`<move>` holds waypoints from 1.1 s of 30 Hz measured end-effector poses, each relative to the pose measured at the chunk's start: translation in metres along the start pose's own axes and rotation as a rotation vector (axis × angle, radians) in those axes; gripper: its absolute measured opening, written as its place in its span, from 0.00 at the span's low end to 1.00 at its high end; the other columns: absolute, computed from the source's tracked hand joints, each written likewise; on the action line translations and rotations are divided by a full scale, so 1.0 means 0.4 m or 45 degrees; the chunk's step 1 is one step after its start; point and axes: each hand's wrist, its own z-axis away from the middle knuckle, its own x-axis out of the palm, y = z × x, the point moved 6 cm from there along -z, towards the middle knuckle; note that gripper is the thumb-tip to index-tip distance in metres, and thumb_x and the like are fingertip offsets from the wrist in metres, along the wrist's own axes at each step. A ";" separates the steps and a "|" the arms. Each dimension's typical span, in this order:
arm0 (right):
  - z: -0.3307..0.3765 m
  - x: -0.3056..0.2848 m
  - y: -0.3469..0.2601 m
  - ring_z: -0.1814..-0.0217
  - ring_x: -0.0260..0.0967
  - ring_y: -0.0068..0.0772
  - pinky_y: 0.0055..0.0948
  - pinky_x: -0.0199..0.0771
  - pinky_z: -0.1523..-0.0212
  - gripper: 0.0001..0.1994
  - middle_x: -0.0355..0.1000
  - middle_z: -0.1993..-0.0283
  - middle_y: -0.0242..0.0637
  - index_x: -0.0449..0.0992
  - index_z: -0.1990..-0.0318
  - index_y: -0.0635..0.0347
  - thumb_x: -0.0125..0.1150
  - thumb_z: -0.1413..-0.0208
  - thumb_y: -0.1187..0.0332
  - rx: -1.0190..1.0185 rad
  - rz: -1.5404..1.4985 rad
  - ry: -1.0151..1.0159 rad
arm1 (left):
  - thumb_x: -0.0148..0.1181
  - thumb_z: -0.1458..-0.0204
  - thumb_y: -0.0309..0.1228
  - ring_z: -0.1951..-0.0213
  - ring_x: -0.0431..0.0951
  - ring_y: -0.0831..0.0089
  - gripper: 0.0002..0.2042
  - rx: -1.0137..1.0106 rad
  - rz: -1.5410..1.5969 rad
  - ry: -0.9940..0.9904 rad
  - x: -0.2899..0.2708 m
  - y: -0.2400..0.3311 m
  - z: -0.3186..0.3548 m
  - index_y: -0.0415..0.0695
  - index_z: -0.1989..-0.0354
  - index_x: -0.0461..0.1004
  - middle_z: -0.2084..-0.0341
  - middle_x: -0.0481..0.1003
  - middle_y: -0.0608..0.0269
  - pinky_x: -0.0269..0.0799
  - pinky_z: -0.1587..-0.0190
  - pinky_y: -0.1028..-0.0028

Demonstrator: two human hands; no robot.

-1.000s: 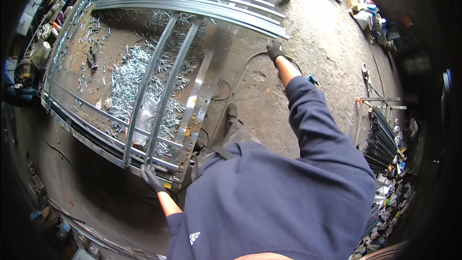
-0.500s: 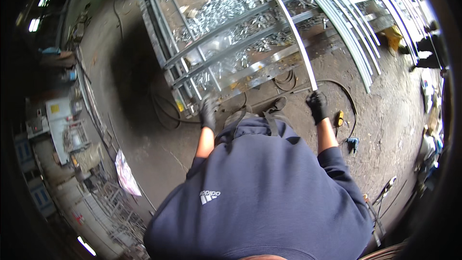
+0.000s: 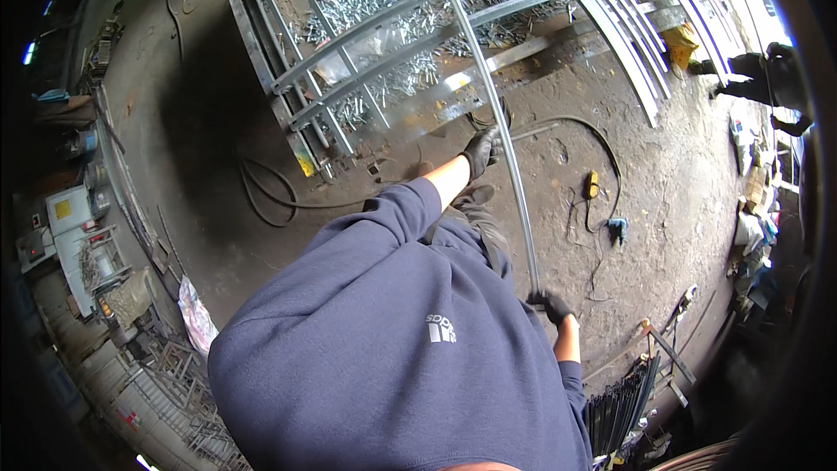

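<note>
Black-gloved left hand (image 3: 481, 150) and right hand (image 3: 549, 304) hold a silver-grey bar (image 3: 510, 170); navy sweatshirt (image 3: 392, 358).

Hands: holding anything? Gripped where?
Both gloved hands hold one long metal bar. The left hand grips it partway along; the right hand grips its near end.

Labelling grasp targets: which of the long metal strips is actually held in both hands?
The long thin strip crossing the frame diagonally: left hand grips mid-length, right hand its near end. The others lie on the frame.
</note>
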 end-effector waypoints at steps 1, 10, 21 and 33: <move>0.061 0.003 0.077 0.56 0.77 0.39 0.41 0.77 0.54 0.37 0.79 0.61 0.47 0.80 0.59 0.63 0.45 0.39 0.31 0.168 0.117 -0.050 | 0.56 0.41 0.56 0.72 0.78 0.74 0.21 -0.073 0.296 -0.393 0.037 -0.018 0.001 0.51 0.58 0.76 0.70 0.78 0.72 0.74 0.72 0.70; -0.265 0.114 -0.131 0.79 0.70 0.33 0.35 0.70 0.76 0.14 0.71 0.79 0.36 0.76 0.58 0.57 0.56 0.38 0.55 -0.201 -0.252 0.141 | 0.56 0.46 0.64 0.81 0.74 0.58 0.28 -0.007 0.562 0.136 -0.014 -0.190 0.037 0.48 0.62 0.66 0.78 0.70 0.57 0.78 0.73 0.55; 0.106 0.180 0.477 0.80 0.62 0.25 0.33 0.61 0.79 0.21 0.64 0.82 0.26 0.75 0.72 0.58 0.59 0.38 0.49 -0.045 -0.068 0.469 | 0.55 0.42 0.59 0.75 0.79 0.58 0.22 0.279 0.348 0.374 -0.231 -0.155 0.095 0.53 0.56 0.68 0.72 0.74 0.61 0.76 0.70 0.53; 0.275 0.206 0.499 0.75 0.59 0.18 0.29 0.62 0.74 0.24 0.64 0.82 0.25 0.76 0.74 0.61 0.63 0.40 0.46 0.087 -0.175 0.562 | 0.52 0.35 0.40 0.74 0.80 0.65 0.12 0.245 0.242 0.481 -0.297 0.034 0.053 0.45 0.55 0.70 0.72 0.74 0.64 0.80 0.72 0.64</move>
